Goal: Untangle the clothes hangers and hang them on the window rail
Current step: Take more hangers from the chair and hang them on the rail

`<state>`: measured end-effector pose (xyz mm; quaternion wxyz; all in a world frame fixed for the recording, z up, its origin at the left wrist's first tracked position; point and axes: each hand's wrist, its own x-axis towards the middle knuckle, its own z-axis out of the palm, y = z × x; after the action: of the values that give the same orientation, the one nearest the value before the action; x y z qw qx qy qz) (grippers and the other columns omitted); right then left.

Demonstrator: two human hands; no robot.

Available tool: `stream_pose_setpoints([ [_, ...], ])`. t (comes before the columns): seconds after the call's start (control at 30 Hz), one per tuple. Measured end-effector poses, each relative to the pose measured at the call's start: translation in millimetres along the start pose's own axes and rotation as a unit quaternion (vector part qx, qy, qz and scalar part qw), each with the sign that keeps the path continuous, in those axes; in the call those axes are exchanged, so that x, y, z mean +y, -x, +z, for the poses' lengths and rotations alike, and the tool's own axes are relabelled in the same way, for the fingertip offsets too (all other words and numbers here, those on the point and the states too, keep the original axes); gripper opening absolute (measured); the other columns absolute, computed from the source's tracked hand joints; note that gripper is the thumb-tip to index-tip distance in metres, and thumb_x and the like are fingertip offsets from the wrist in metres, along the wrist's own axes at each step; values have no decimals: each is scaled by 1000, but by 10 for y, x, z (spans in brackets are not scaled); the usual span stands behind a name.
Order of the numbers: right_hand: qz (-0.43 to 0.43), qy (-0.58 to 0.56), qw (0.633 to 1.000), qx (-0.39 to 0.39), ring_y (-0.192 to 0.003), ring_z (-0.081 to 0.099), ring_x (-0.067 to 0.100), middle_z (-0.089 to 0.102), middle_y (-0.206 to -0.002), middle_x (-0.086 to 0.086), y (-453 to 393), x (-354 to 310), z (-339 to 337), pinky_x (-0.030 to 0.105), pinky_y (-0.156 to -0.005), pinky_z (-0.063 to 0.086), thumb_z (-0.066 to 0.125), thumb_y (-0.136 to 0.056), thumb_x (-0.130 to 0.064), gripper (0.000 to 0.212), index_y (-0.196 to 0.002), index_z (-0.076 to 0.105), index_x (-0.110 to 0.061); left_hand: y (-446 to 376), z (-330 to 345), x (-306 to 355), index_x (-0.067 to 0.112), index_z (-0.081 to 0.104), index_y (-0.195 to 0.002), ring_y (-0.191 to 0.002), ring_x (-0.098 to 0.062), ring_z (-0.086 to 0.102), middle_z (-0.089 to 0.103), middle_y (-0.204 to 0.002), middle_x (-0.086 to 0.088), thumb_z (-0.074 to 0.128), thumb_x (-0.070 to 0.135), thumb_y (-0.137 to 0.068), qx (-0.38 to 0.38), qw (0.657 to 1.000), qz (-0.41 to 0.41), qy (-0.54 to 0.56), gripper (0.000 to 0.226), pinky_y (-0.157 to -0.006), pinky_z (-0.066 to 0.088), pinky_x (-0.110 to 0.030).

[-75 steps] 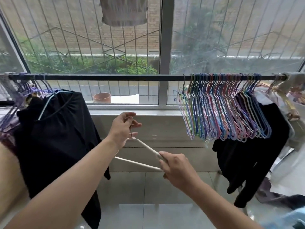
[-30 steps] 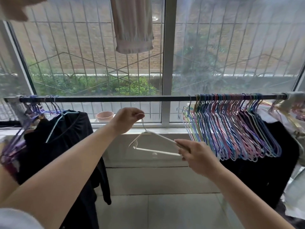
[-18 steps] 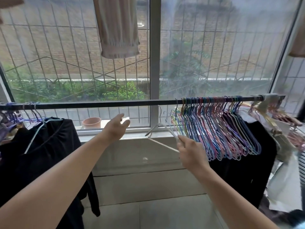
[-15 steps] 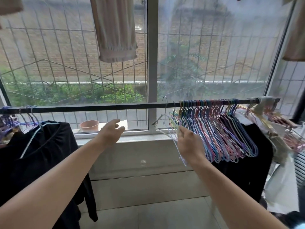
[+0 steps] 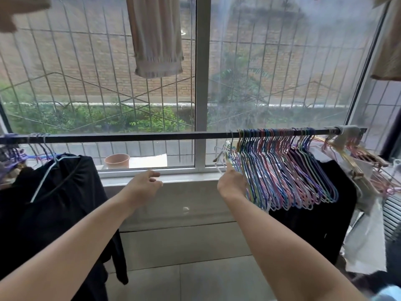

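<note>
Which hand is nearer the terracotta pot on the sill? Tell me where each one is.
Left. The left hand hangs just right of and below the pot; the right hand is far off to its right, at the white hanger.

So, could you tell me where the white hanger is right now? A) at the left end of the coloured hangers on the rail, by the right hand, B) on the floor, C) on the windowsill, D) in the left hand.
A: the white hanger sits beside the coloured hangers on the rail, with the right hand on it.

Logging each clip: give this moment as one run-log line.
stage: hanging white hanger | right hand: holds it at the bunch of hangers on rail | left hand: free, fingers loosely curled | hook seated: cannot tell
</note>
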<state>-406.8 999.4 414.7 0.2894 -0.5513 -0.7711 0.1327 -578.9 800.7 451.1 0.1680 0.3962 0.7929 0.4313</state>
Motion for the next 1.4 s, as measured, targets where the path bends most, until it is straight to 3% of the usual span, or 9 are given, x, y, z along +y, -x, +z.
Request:
stream_pose_setpoints([
  [0.13,10,33,999,-17,-70,57,23,62,-96,10,-82,135,-86,33,-51,49,34,-95,5,69,-155,30,-28,74,68,-57,20,58,-138,-105,-19,61,63,-124,-3,59,21,-101,-16,1000,-7,4,37,-94,50,-35],
  [0.27,-19,89,994,-54,-99,63,34,64,-113,17,23,285,-185,40,-71,51,36,-103,-17,57,-158,22,-25,125,309,-92,20,61,-134,-99,-19,63,66,-117,-2,61,20,-98,-45,999,-18,3,36,-90,51,-34],
  [0.4,-63,54,996,-15,-102,63,33,61,-120,14,461,734,-241,38,-77,47,39,-106,-32,41,-143,45,-15,189,840,-141,20,64,-122,-91,-23,67,68,-114,-5,58,15,-100,-99,994,-24,47,23,-74,51,-29],
  [0.57,103,-10,987,-126,-117,57,31,61,-129,9,1716,2127,-66,37,-93,46,46,-100,-25,39,-137,55,-17,679,2033,-441,8,66,-115,-73,-26,63,67,-93,-9,52,5,-102,-231,957,-125,126,19,-71,47,-32],
  [0.83,556,-11,794,-247,-61,47,12,50,-77,0,4361,4906,-994,25,-58,49,47,-99,-10,20,-80,52,-16,2668,3882,-710,12,70,-112,-83,-27,72,74,-94,-9,59,15,-99,-519,813,-256,59,17,-77,52,-34],
  [0.93,663,-71,718,-198,-67,51,10,54,-78,-2,5016,5562,-1406,29,-72,54,52,-98,-14,23,-77,51,-23,3219,4349,-583,11,69,-113,-84,-26,72,73,-91,-7,65,25,-96,-590,753,-290,22,23,-79,53,-34],
  [1.1,688,-142,662,-261,-78,63,19,59,-83,0,5501,6129,-1654,23,-54,45,37,-103,-9,29,-85,57,-19,3679,4962,-313,10,65,-108,-76,-23,65,68,-84,-5,64,23,-97,-596,752,-283,-3,17,-72,47,-31],
  [1.27,664,-136,698,-233,-70,57,17,58,-80,2,5700,6999,-1801,33,-72,55,49,-100,-11,28,-75,52,-23,4406,5790,-285,4,67,-114,-80,-29,69,72,-93,-13,62,18,-98,-474,794,-379,22,21,-77,51,-35],
  [1.4,651,-132,690,-288,-85,61,25,62,-89,6,5880,7635,-1708,43,-82,59,47,-100,-11,26,-77,54,-23,5059,6206,-377,5,65,-102,-77,-29,67,71,-95,-16,65,19,-93,-432,771,-468,-3,16,-62,50,-30],
])
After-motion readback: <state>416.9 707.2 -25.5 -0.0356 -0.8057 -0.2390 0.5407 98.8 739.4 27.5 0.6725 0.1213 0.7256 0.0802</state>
